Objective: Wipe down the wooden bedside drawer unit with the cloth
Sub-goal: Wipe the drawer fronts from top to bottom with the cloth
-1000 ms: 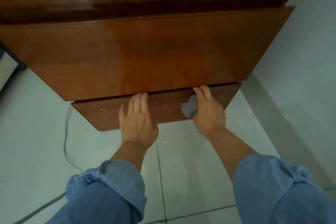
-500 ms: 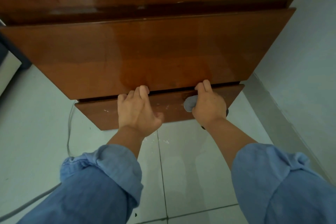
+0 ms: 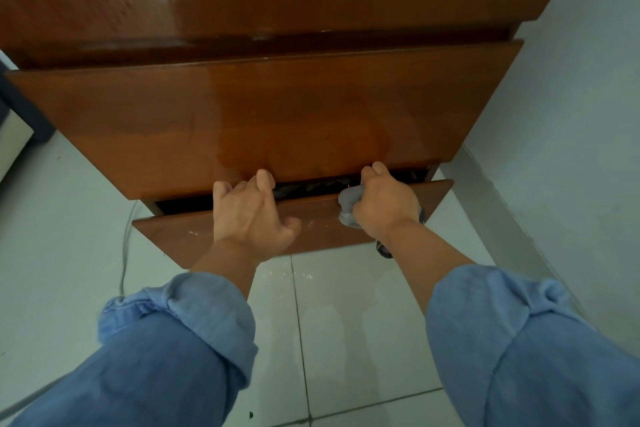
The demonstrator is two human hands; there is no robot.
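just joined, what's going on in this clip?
A person is crouched at a wooden bedside drawer unit, cleaning it. Both hands are hooked over the top edge of the bottom drawer, which is pulled out a little, leaving a dark gap above it. The left hand grips the edge bare; the right hand grips it with a grey cloth bunched in its palm. The upper drawer front shows damp streaks.

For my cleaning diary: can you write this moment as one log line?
bottom drawer: partly open | left hand: gripping its top edge | right hand: gripping edge, holding cloth | wiping: paused
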